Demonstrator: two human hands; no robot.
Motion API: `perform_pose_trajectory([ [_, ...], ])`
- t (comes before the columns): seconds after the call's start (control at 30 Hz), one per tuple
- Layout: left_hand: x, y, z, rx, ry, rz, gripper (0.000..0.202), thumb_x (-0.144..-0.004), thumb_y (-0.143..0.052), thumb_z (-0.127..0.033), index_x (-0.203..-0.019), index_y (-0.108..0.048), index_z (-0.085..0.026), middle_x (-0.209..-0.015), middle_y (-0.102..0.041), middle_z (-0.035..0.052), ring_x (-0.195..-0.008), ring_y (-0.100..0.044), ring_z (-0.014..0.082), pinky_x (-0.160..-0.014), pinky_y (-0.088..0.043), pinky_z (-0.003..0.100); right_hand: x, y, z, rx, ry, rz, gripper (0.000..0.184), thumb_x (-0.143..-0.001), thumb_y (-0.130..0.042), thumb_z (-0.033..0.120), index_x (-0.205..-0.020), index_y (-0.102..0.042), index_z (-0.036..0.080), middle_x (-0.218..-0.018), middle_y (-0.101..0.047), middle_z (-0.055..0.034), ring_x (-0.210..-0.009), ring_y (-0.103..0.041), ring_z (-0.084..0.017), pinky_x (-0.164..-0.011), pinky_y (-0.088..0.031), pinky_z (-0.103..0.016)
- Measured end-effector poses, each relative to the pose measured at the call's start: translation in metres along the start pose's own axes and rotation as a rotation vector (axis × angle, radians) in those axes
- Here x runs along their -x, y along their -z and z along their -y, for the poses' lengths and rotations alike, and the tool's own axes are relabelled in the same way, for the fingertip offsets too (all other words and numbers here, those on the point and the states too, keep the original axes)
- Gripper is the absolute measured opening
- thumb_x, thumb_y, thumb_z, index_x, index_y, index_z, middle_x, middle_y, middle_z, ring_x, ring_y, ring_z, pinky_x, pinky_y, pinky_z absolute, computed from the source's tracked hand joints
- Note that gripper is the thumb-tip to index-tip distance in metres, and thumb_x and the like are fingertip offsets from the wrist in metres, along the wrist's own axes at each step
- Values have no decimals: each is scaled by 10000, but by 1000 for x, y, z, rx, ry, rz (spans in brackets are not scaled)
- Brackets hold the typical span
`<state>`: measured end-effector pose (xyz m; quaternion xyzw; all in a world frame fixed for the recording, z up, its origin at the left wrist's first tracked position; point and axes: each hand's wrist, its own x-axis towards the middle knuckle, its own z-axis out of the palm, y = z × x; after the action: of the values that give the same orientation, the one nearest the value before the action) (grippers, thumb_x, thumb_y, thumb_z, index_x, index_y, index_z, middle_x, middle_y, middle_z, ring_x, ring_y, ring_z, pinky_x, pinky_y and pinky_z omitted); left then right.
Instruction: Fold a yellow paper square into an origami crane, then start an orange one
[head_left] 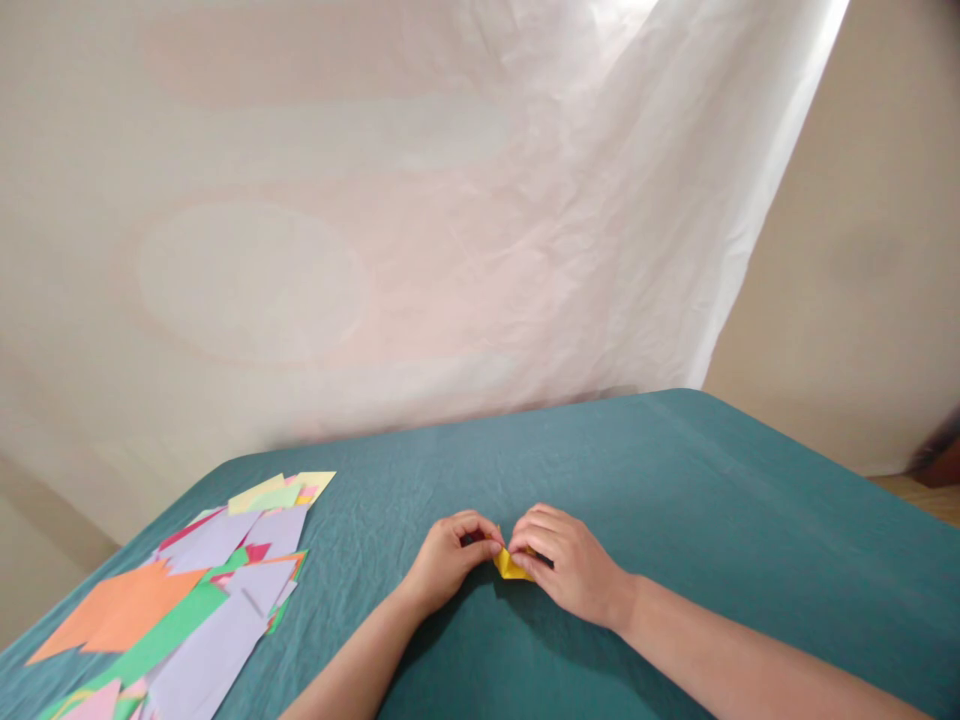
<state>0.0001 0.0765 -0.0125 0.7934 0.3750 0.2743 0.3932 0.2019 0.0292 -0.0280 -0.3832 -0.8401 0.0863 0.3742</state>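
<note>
A small folded piece of yellow paper (pixel 511 567) is held between both hands, just above the green cloth near the middle of the table. My left hand (pixel 454 555) pinches its left side with thumb and fingertips. On the other side, my right hand (pixel 564 560) is closed on the paper's right part, its fingers curled over it. The fingers hide much of the paper, so its full folded shape cannot be made out.
A spread of loose coloured paper sheets (pixel 202 610), in purple, orange, green, pink and yellow, lies on the left side. A green cloth (pixel 675 500) covers the table. Behind the far edge hangs a whitish sheet (pixel 420 220).
</note>
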Motion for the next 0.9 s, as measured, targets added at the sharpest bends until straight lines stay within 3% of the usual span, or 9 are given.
perform_pose_trajectory([
  [0.3, 0, -7, -6, 109, 25, 9, 81, -762, -594, -184, -747, -667, -151, -725, -621, 9, -721, -552, 140, -712, -405, 225, -1, 2, 3, 15, 66, 29, 147, -911, -496, 185, -806, -599, 187, -807, -634, -38, -817, -538, -174, -783, -427, -324],
  [0.53, 0, -1, 2, 256, 81, 86, 149, -815, -563, -280, -801, -616, -141, -692, -550, -8, -571, -452, 92, -518, -353, 182, 2, 1, -3, -96, -57, 22, 88, -888, -552, 214, -949, -609, 189, -895, -634, -46, -866, -547, -176, -773, -441, -300],
  [0.73, 1, 0, -1, 239, 91, 99, 175, -832, -543, -308, -819, -606, -145, -718, -549, -6, -567, -443, 80, -506, -362, 172, 4, -2, -10, -103, -66, 23, 121, -905, -530, 231, -865, -640, 200, -825, -635, -33, -801, -561, -158, -728, -443, -274],
  [0.8, 0, -2, -1, 248, 92, 61, 160, -813, -564, -283, -906, -603, -160, -781, -567, 0, -596, -473, 83, -512, -382, 168, 4, -3, -9, -87, -57, 15, 122, -903, -532, 229, -856, -641, 202, -815, -638, -32, -795, -562, -161, -725, -441, -279],
  [0.9, 0, -8, 1, 306, 125, -27, 360, -764, -611, -257, -1108, -529, -190, -919, -591, 28, -681, -547, 111, -504, -421, 172, 4, -2, -7, -52, -55, -8, 128, -902, -532, 230, -843, -642, 203, -792, -640, -31, -775, -563, -161, -708, -438, -279],
])
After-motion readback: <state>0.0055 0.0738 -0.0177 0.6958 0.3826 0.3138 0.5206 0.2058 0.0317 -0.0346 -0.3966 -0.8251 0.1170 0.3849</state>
